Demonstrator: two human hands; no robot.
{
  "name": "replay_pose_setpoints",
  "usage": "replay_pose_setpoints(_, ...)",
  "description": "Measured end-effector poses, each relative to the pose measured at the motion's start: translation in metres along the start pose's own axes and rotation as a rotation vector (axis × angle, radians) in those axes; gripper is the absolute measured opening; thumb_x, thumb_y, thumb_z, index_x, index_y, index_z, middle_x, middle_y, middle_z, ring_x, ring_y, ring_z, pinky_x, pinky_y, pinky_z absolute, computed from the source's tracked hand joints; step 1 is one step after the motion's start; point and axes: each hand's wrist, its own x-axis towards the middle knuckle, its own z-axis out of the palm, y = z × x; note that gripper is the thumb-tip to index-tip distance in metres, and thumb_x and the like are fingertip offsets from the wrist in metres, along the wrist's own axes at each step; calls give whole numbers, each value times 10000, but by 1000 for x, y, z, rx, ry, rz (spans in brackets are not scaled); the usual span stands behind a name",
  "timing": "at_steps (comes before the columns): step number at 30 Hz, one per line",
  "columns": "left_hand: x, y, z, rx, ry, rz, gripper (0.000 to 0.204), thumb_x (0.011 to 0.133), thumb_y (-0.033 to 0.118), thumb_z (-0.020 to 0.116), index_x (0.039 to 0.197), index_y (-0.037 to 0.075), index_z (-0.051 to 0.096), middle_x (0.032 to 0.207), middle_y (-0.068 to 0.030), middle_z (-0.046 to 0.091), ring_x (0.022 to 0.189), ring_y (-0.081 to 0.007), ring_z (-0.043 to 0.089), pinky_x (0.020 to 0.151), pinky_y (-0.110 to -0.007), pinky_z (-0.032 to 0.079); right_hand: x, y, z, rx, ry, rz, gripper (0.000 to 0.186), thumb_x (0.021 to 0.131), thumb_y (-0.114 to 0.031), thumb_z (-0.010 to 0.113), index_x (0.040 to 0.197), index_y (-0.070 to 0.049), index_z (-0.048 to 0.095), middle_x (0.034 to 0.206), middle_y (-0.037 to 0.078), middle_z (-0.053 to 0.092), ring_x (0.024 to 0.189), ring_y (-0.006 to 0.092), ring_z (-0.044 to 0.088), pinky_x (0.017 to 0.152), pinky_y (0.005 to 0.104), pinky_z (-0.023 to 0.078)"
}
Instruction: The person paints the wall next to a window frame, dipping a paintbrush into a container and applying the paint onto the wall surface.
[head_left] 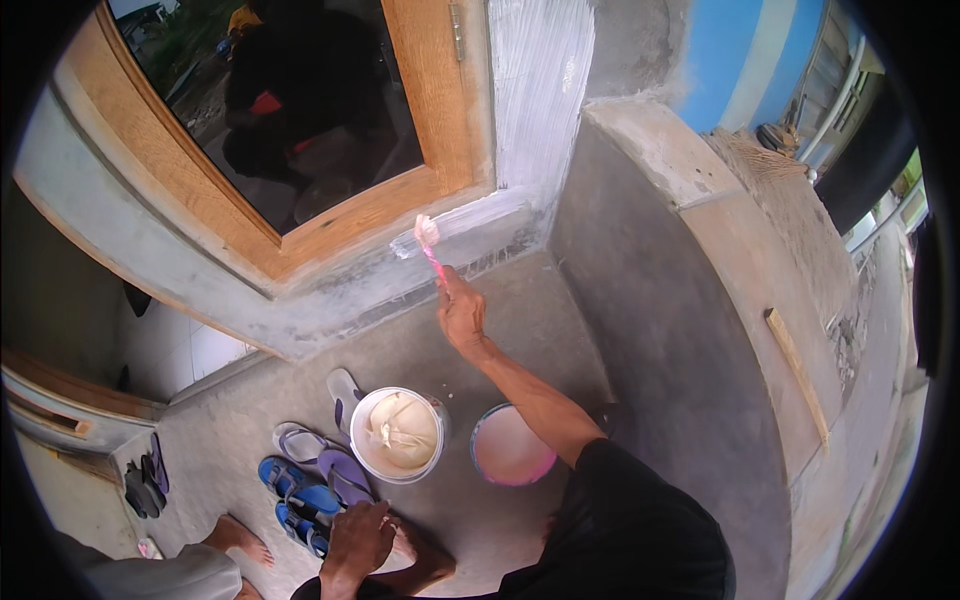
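My right hand [461, 312] is raised and grips a pink-handled paintbrush [429, 243]. Its white-loaded bristles touch the grey wall strip just under the wooden window frame [350, 215], where a fresh white band [470, 218] runs toward the corner. More white paint covers the wall beside the frame [540, 90]. My left hand [357, 540] rests on my knee, fingers curled, holding nothing. Below my right arm on the floor stand a white bucket [398, 434] of cream paint and a pink lid or bowl [510, 447].
Sandals and flip-flops [315, 480] lie left of the bucket. Another person's bare foot [238, 537] shows at the lower left. A low concrete wall [720, 220] with a wooden strip [797, 375] curves along the right. The window glass reflects a dark figure.
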Motion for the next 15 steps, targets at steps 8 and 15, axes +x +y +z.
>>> replay_pose_setpoints(8, -5, 0, -3, 2, 27, 72, 328, 895, 252, 618, 1135, 28, 639, 931, -181, 642, 887, -370, 628, 805, -482, 479, 22, 40, -41, 71, -80, -74, 180, 845, -45, 631, 1024, -22, 643, 844, 231, 645, 804, 426, 634, 667, 474, 494)
replay_pose_setpoints(15, -12, 2, -5, 12, 58, 82, 324, 876, 201, 639, 1147, 24, 639, 936, -172, 641, 900, -364, 622, 808, -475, 480, 80, 125, -131, -272, 356, 344, 150, 877, -83, 604, 1012, -27, 636, 811, 223, 638, 759, 437, 618, 686, 476, 485)
